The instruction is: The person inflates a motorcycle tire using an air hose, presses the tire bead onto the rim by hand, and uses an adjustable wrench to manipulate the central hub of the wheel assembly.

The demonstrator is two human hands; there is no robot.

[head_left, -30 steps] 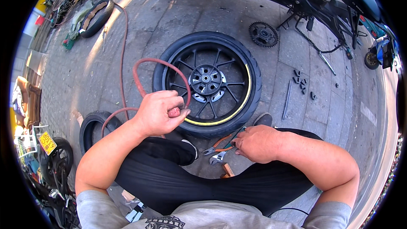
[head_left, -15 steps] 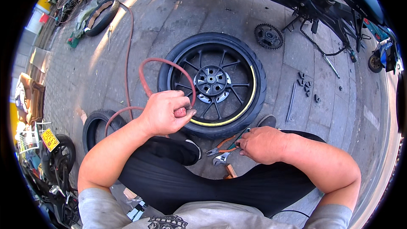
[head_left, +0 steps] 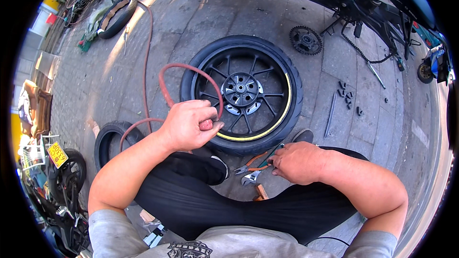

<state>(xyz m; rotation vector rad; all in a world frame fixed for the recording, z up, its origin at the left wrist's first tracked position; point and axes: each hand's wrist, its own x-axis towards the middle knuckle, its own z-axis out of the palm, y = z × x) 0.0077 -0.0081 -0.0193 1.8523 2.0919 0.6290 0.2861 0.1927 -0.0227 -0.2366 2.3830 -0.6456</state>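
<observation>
My left hand (head_left: 189,123) is closed around a red air hose (head_left: 165,86), in front of the near left edge of a motorcycle wheel. The hose loops up over the tyre and back to the fist. The wheel (head_left: 241,88) lies flat on the ground, with a black spoked rim, a yellow stripe and a black tyre. My right hand (head_left: 297,162) is curled beside my right knee, its fingertips by a green-handled tool (head_left: 276,152); what it grips, if anything, is hidden. Next to it lie orange-handled pliers (head_left: 248,165) and an adjustable wrench (head_left: 250,177).
Beyond the wheel rest a rear sprocket (head_left: 306,40) and a raised motorcycle (head_left: 344,5) with its chain hanging. Several black rubber blocks (head_left: 348,96) and a metal bar (head_left: 330,115) lie at right. A loose tyre (head_left: 107,145) sits at left, another tyre (head_left: 117,17) farther off.
The whole view has shifted slightly, so the wheel and surroundings appear a little farther right. Both hands keep their poses, the left still on the hose.
</observation>
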